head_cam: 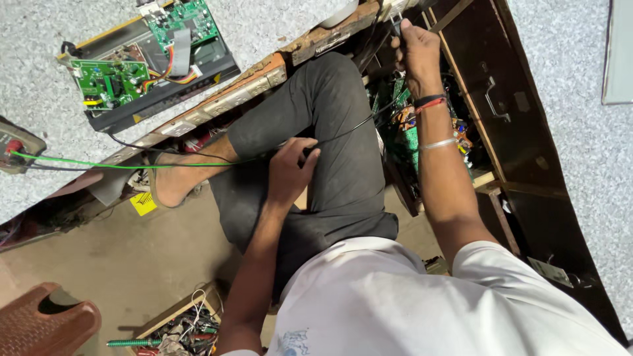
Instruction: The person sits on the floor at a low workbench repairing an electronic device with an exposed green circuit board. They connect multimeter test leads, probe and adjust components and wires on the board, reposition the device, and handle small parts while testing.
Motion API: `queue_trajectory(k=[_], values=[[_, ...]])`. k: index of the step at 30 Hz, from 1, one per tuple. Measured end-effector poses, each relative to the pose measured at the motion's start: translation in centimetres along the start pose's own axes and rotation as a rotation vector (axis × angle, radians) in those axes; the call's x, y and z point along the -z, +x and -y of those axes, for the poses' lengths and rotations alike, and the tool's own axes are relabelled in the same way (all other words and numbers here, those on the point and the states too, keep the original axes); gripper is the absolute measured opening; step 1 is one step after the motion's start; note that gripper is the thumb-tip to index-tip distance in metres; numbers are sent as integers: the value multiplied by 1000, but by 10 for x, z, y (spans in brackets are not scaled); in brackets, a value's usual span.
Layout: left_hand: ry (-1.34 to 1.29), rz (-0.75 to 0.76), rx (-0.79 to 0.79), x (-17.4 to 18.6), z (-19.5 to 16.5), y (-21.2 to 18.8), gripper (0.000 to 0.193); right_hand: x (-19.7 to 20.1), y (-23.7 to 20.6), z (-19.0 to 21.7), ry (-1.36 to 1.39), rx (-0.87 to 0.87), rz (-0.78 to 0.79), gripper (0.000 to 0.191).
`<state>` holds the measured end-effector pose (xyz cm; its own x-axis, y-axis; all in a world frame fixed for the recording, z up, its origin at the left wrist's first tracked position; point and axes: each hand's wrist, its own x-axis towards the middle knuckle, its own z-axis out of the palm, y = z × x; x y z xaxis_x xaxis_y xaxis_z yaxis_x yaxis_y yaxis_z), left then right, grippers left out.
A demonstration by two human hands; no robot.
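The left hand (290, 173) is closed around a small dark probe handle (308, 153), resting on the knee of the dark trousers (330, 132). From it a thin black cable (349, 128) runs toward the right. The right hand (417, 53) is raised and clamped on a small metal tool (396, 25) near the edge of the surface (290, 26); what the tip does I cannot tell. The cable looks light and soft, so it should be held at the stiff handle, not on the wire. A green wire (99, 163) goes left to a meter (14, 146). On the surface lies an open device with green circuit boards (109, 80), probably fragile. A small yellow label (143, 203) lies below the surface, near the bare foot (177, 181).
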<state>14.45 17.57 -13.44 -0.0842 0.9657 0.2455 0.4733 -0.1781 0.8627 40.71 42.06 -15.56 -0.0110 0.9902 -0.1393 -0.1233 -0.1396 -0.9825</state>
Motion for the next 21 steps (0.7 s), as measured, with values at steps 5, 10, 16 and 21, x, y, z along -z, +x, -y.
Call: queue_trajectory(k=[5, 10, 16, 21], values=[[-37, -31, 42, 5, 5, 5, 19, -12, 8, 7, -59, -6, -56, 39], [-53, -35, 77, 5, 13, 4, 17, -7, 20, 2, -61, -32, -68, 35], [-149, -119, 144, -1, 38, -3, 14, -11, -2, 0, -551, 743, -366, 23], [-519, -306, 258, -8, 56, -5, 25, -101, -95, -2, -427, 734, -46, 17]])
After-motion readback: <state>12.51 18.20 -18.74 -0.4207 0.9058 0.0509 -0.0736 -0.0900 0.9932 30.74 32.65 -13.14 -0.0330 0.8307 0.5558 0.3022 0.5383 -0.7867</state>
